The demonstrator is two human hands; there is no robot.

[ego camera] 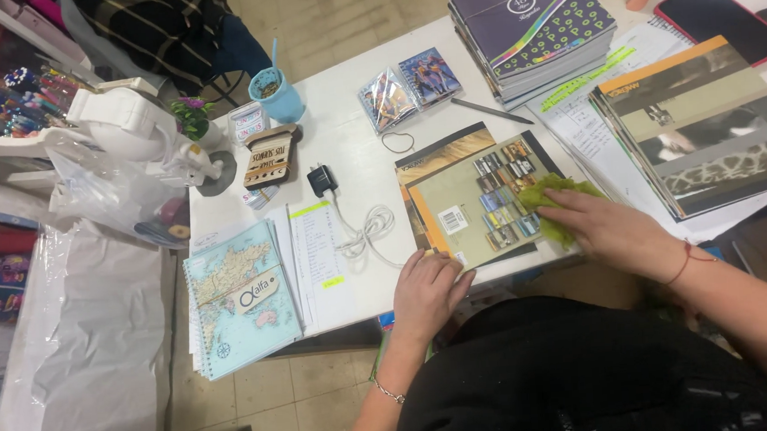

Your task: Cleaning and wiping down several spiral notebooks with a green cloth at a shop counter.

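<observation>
White table (353,146), cluttered; tiled floor below. Map-cover spiral notebook (239,297) at the left front corner, white charger cable (362,230) mid-table. Olive notebook (480,202) at the front edge is pinned by the left hand (425,288), fingers flat on its near-left corner. Green cloth (553,201) is pressed onto its right side under the right hand (611,228), fingers spread flat. Stacked notebooks (527,29) at the far right.
</observation>
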